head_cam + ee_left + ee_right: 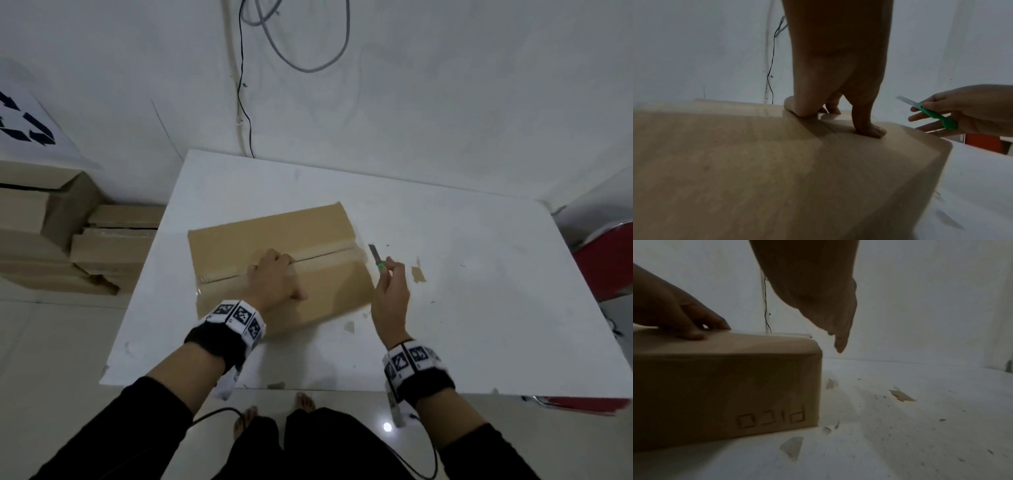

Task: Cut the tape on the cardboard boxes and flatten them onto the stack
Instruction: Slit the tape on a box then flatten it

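A shut brown cardboard box [239, 246] lies on the white table [479, 274], with a clear tape seam [325, 253] running along its top. My left hand [274, 277] rests on the box top at the seam, fingertips and thumb pressing down on the cardboard [756, 162]. My right hand [390, 291] hovers just off the box's right end and grips a green-handled cutter [376, 258] with its blade out and pointing away from me. In the left wrist view the cutter [937, 116] is clear of the box. The box side [725, 386] carries embossed lettering.
Cardboard boxes [113, 246] are piled on the floor left of the table, beneath a recycling sign [24, 123]. Torn scraps [418, 274] lie on the table right of the box. A red object [606, 263] stands at the right edge. Cables [245, 113] hang on the wall.
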The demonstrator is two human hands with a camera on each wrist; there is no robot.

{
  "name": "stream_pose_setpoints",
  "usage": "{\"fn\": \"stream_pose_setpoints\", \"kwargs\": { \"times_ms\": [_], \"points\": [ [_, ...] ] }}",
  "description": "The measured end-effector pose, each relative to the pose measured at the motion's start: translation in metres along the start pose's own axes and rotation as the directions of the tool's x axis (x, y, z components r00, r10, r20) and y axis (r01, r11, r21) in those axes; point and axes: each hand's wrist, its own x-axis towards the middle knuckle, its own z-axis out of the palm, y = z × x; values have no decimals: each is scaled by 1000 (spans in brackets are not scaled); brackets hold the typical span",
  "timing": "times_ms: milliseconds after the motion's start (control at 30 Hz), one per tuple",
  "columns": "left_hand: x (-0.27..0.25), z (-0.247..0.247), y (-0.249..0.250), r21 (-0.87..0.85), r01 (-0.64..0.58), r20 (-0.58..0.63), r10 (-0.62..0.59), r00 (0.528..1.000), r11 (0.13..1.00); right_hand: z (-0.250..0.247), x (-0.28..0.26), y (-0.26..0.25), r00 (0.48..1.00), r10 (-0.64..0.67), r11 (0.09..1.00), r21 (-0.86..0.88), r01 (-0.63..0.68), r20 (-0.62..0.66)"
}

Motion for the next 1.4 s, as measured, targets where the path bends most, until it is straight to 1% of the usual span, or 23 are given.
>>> {"fn": "stream_pose_setpoints", "kwargs": {
  "times_ms": [67, 133, 200, 267, 333, 400, 467, 500, 567, 667, 767, 867, 967, 1000, 1133, 1200, 1233, 1267, 1333, 1367, 1400],
  "points": [
    [2, -2, -2, 70, -49, 30, 47, 998, 996, -2, 5, 5, 995, 62, 998, -25, -61, 81],
    [3, -4, 1, 133, -93, 30, 90, 996, 987, -2, -2, 7, 990, 105, 994, -47, -100, 98],
    [4, -4, 9, 144, -147, 50, 141, 989, 979, 0, -14, 12, 982, 148, 989, -4, -149, 115],
    [4, 3, 19, 142, -206, 103, 193, 976, 968, 0, -26, 16, 965, 175, 978, 78, -193, 194],
    [2, 14, 27, 192, -246, 129, 224, 966, 950, -4, -28, 17, 953, 165, 976, 96, -194, 254],
    [0, 23, 30, 223, -253, 127, 230, 965, 941, -10, -18, 17, 961, 100, 992, 54, -118, 258],
    [0, 28, 30, 237, -261, 121, 238, 964, 936, -15, 0, 18, 967, -5, 1000, -10, 8, 254],
    [0, 28, 30, 243, -262, 115, 241, 964, 934, -16, 9, 17, 958, -72, 996, -37, 85, 276],
    [-1, 28, 31, 243, -254, 103, 236, 966, 936, -17, 26, 15, 915, -183, 974, -58, 218, 361],
    [-4, 29, 32, 261, -253, 81, 240, 967, 932, -14, 44, 7, 852, -262, 939, -85, 334, 454],
    [-7, 30, 32, 273, -261, 56, 255, 965, 926, -9, 55, 1, 826, -284, 919, -106, 379, 487],
    [-9, 29, 34, 271, -274, 58, 268, 962, 923, -4, 59, -1, 800, -299, 897, -132, 422, 520],
    [-11, 27, 36, 239, -275, 60, 268, 962, 931, -3, 61, -2, 793, -289, 881, -174, 439, 536],
    [-12, 27, 36, 229, -273, 60, 267, 962, 934, -3, 61, -3, 793, -297, 878, -174, 445, 532],
    [-14, 29, 36, 200, -266, 56, 260, 964, 943, -5, 53, -6, 787, -403, 855, -114, 506, 468],
    [-15, 28, 36, 197, -264, 54, 258, 965, 944, -2, 51, -8, 783, -402, 859, -101, 502, 475],
    [-15, 28, 36, 191, -264, 55, 258, 965, 945, -2, 51, -9, 770, -394, 853, -114, 510, 501],
    [-15, 28, 36, 181, -265, 55, 259, 964, 947, -2, 52, -8, 745, -387, 833, -140, 535, 543],
    [-16, 28, 35, 164, -268, 55, 262, 963, 949, -6, 53, -5, 697, -381, 776, -200, 599, 608],
    [-16, 28, 35, 156, -267, 54, 262, 964, 951, -10, 54, -3, 694, -381, 757, -224, 613, 611],
    [-17, 28, 35, 147, -267, 52, 262, 964, 952, -13, 55, -1, 704, -378, 752, -245, 612, 601]
  ]
}}
